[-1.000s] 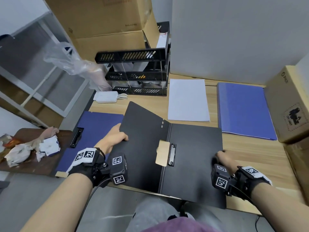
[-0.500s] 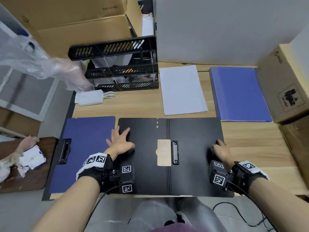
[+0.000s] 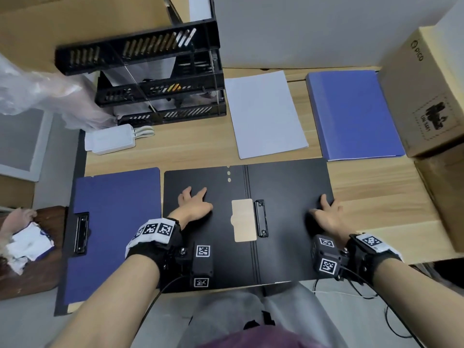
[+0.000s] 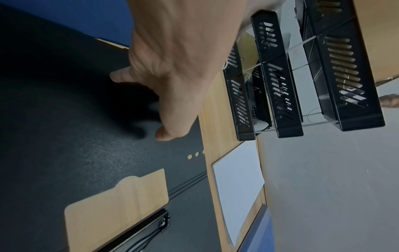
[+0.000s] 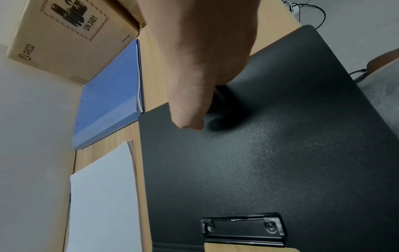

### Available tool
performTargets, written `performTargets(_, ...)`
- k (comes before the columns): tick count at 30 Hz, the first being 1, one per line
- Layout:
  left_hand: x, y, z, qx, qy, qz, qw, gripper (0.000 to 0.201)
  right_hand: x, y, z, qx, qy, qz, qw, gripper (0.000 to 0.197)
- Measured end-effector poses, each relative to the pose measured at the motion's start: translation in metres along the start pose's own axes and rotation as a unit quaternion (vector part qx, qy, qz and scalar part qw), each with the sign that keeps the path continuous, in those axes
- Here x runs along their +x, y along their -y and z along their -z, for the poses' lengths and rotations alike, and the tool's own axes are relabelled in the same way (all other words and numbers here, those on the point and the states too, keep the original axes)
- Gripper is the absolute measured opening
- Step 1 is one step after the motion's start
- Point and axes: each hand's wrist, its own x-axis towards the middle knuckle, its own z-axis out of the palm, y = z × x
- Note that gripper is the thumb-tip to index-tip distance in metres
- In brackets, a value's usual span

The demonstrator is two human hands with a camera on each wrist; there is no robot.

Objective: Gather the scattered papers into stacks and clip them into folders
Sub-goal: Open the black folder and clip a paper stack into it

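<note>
A black folder [image 3: 288, 192] lies opened flat on the wooden desk in front of me, with its black clip [image 3: 260, 218] just right of the spine. My left hand [image 3: 194, 204] rests on the left cover with fingers spread and straight. At the right cover's outer edge my right hand [image 3: 329, 214] lies with its fingers extended and its thumb on the cover. A stack of white papers [image 3: 266, 114] sits just beyond the folder. The wrist views show the same cover [image 4: 86, 153] [image 5: 280, 153] and clip [image 5: 242, 226].
A dark blue folder [image 3: 115, 222] with its own clip [image 3: 80, 232] lies open at the left. A closed light blue folder [image 3: 351, 114] lies back right beside a cardboard box [image 3: 426, 96]. A black tray rack [image 3: 160, 79] and a white charger [image 3: 110, 139] stand back left.
The black folder's left cover, raised in my left hand a second ago, now lies flat, and that hand rests flat on it. My right hand has stayed at the right edge.
</note>
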Motion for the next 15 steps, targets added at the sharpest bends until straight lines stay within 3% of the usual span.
performTargets(3, 0.002, -0.005, 0.001, -0.001, 0.018, 0.012, 1.000, 0.071, 0.006, 0.005, 0.008, 0.024, 0.018, -0.021, 0.999, 0.058)
performTargets(5, 0.004, -0.008, 0.005, 0.001, 0.018, 0.019, 1.000, 0.068, 0.015, 0.010, 0.013, 0.068, 0.012, -0.027, 0.997, 0.023)
performTargets(6, 0.005, -0.010, 0.006, 0.005, 0.014, 0.020, 1.000, 0.067, 0.024, 0.008, 0.013, 0.077, 0.008, -0.023, 0.997, 0.018)
performTargets(10, 0.007, -0.018, 0.007, 0.013, -0.003, 0.033, 0.999, 0.064, 0.065, -0.015, 0.008, 0.092, 0.048, 0.006, 0.995, 0.011)
performTargets(13, 0.010, -0.029, 0.010, -0.018, -0.049, 0.041, 0.998, 0.050, 0.043, 0.010, 0.027, 0.108, 0.061, 0.026, 0.992, 0.046)
performTargets(15, 0.014, -0.040, 0.014, -0.059, -0.078, 0.029, 0.995, 0.031, 0.023, 0.040, 0.049, 0.141, 0.052, 0.032, 0.988, 0.027)
